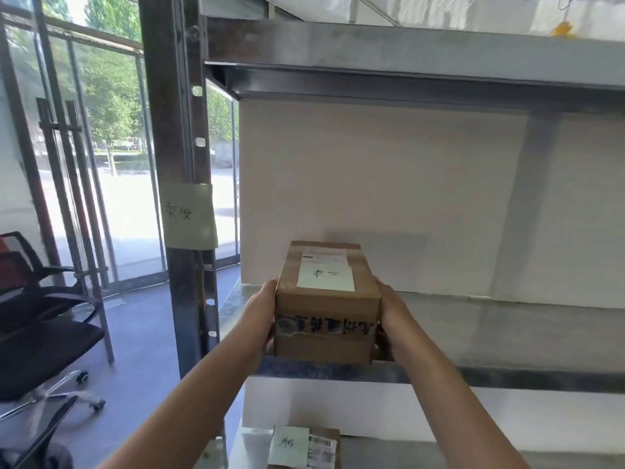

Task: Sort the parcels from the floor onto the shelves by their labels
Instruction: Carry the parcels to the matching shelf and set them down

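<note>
A brown cardboard parcel (326, 302) with a pale handwritten label on top rests at the front edge of the middle metal shelf (490, 330). My left hand (262, 308) presses against its left side and my right hand (392, 309) against its right side, so both hold it. A matching pale green label (189, 214) with the same handwriting is stuck on the dark shelf post (176, 130) to the left. On the shelf below lies a second parcel (304, 446) with a different handwritten label and a barcode sticker.
An upper shelf (406, 72) runs overhead. A white wall backs the shelves. A black office chair (44, 319) stands on the grey floor at the left, by glass windows. A metal frame (72, 198) leans near the chair.
</note>
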Demonstrator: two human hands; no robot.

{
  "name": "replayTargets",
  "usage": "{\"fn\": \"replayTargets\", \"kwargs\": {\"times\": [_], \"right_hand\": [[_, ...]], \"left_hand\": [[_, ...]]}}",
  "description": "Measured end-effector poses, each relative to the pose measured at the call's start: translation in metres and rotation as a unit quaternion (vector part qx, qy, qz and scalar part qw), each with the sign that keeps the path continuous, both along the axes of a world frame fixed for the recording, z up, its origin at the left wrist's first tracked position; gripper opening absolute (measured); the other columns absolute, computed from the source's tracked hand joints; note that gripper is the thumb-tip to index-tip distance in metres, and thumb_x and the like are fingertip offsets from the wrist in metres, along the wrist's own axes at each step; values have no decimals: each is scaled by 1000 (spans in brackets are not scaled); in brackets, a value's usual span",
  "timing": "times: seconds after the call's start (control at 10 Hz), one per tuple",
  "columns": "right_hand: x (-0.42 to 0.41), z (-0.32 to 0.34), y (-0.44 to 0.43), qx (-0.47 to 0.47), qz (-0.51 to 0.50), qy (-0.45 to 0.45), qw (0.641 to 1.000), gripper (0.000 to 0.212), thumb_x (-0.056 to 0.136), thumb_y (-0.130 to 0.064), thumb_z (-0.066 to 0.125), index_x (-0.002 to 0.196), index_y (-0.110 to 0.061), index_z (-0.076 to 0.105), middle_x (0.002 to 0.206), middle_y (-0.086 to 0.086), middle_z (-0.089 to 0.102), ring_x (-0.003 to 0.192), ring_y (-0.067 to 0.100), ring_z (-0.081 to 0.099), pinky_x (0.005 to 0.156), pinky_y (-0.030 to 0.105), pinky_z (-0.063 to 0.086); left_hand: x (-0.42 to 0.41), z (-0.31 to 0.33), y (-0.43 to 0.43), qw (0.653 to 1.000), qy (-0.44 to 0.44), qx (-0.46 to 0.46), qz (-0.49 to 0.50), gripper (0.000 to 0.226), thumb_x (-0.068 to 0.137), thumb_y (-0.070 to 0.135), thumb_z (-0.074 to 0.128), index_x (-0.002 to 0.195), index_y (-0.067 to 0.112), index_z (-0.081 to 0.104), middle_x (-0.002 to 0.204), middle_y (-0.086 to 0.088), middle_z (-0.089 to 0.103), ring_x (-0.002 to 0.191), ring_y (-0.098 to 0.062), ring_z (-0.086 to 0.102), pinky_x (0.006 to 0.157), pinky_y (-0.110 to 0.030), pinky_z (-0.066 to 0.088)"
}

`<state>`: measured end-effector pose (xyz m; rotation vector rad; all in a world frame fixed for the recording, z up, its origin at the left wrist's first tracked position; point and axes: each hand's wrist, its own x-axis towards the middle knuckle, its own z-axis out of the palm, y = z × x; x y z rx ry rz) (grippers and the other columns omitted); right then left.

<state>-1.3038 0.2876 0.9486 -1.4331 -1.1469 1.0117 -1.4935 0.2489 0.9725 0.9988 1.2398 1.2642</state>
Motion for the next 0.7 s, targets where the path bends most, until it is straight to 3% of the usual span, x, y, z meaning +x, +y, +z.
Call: {"fn": "replayTargets", "kwargs": {"times": [0.1,0.2,0.3,0.4,0.5,0.6,0.7], "right_hand": [[-1,6,-7,-8,6,-7,1000,33,98,-38,41,103,-22,70,113,9,70,101,21,64,86,35,53],[0,6,-22,-3,21,-7,1000,31,100,-31,43,101,-19,71,104,8,73,94,17,66,73,28,51],[-4,4,-43,9,7,-17,1000,31,102,-28,41,92,-24,69,97,2,71,87,11,63,65,23,48],[-5,-7,-62,14,-12,-41,999,36,104,-30,34,98,-20,68,100,1,67,85,6,58,67,20,44],[-6,-16,-85,33,-37,-47,998,31,104,-29,37,104,-23,67,103,0,68,92,11,61,77,25,47],[-1,-30,-106,58,-51,-66,995,31,104,-23,41,123,-21,65,121,0,67,113,15,61,100,29,46],[9,-48,-120,83,-57,-75,992,32,102,-20,45,130,-21,63,127,-3,67,120,13,60,111,37,44]], "left_hand": [[1,3,-3,1000,18,12,9,35,104,26,34,81,20,59,77,-4,64,68,-15,59,47,-19,51],[-3,-2,-8,999,43,25,16,34,101,26,33,86,17,63,91,-9,67,85,-21,62,84,-38,53],[-6,-19,-17,997,70,25,29,41,100,32,30,103,9,64,101,-12,69,92,-23,62,76,-34,48],[-7,-40,-39,994,73,66,46,44,103,29,31,108,0,63,98,-9,63,87,-20,55,70,-28,40],[1,-57,-61,989,59,126,54,28,105,17,35,122,13,56,111,2,63,104,-15,55,82,-24,40],[16,-74,-74,990,-1,117,76,41,100,1,44,137,15,37,130,-3,52,112,-18,53,91,-27,38],[27,-84,-83,990,-33,74,114,45,95,-6,49,132,14,36,134,-13,44,105,-21,52,82,-31,42]]}}
